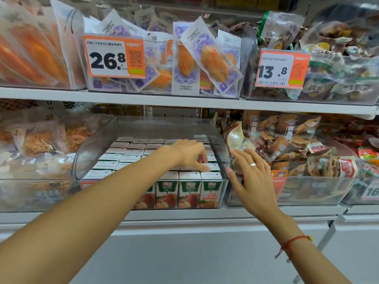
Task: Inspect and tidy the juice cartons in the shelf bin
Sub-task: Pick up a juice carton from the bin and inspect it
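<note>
Head view: my left hand reaches into the bin, fingertips pinching a carton in the right column; my right hand hovers slack beside the bin's right wall.

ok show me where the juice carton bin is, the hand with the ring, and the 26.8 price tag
juice carton bin (pixel 222 140), head view, on its clear right side wall.
right hand (pixel 253 179), head view, on the back of the hand below the ring.
26.8 price tag (pixel 106 60), head view, on the white part with the number.

Left hand reaches forward, fingers curled; right hand spread flat
</note>
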